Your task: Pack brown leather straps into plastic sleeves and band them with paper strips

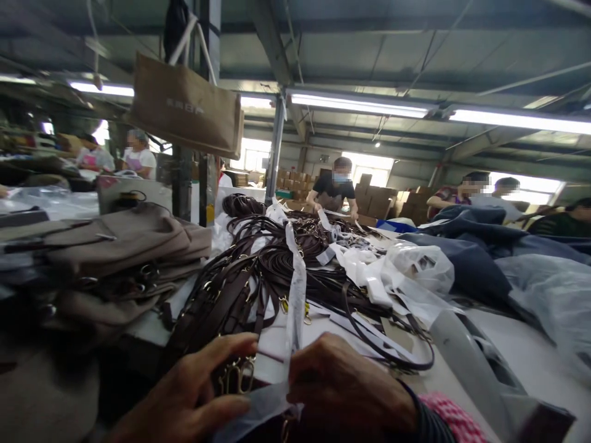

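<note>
At the bottom of the frame the right hand (346, 387) grips a white plastic strip (295, 301); the half-open left hand (184, 394) sits just beside a brass snap hook (237, 376) on brown leather straps (240, 295).

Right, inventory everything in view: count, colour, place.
Leather straps: many, dark brown, heaped mid-table.
Folded bags: several, taupe, stacked left.
Jute tote: one, tan, hanging upper left.
Fabric: one heap, navy, right.
Plastic bag: one, translucent white, beside the straps.
Cardboard boxes: many, brown, far back.
Co-workers: at least five, mixed clothing, beyond the table.
Paper strip: one, white, between the hands.
Metal clip: one, brass, by the left hand.
Left hand: one, lower left.
Right hand: one, dark cuff, lower centre.
</note>
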Demonstrator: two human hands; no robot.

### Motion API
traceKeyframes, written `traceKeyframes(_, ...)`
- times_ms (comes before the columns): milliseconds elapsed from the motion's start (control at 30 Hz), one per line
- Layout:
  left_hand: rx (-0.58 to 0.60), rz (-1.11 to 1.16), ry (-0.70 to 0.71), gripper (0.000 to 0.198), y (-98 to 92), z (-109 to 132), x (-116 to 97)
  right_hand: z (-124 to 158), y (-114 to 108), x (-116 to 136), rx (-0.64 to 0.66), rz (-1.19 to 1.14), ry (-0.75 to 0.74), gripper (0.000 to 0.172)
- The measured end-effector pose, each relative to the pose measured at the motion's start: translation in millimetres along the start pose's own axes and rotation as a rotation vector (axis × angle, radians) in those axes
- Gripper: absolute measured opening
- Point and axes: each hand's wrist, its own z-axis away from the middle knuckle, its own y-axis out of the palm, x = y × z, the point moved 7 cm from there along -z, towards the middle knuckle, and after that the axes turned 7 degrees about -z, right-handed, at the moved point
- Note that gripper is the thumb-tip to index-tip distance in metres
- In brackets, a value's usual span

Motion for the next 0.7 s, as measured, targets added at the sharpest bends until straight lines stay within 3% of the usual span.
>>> traceKeyframes(67,0.146,0.077,0.025,0.063,28.0,-19,-11,-20,-2,12,0.028,-0.003,-0.084,0.008)
traceKeyframes(167,0.28,0.289,0.005,0.03,51.1,-47,-16,-34,-24,4,0.032,0.0,-0.065,0.011)
traceKeyframes(300,0.243,0.407,-0.036,0.033,45.8,-68,2,-28,-64,-25,0.015,-0.075,0.047,0.021)
traceKeyframes(400,0.218,0.425,-0.05,0.033,45.1,-69,14,-19,-86,-42,-0.123,-0.126,0.083,0.022)
traceKeyframes(500,0.249,0.374,-0.126,0.035,52.5,-65,17,-12,-91,-50,-0.252,-0.229,0.071,0.025)
traceKeyframes(600,0.285,0.176,-0.06,0.042,50.6,-66,-5,-15,-77,-45,-0.206,-0.409,0.048,0.03)
traceKeyframes(700,0.198,0.053,0.126,0.048,37.6,-79,-46,-23,-68,-26,-0.161,-0.358,-0.012,0.027)
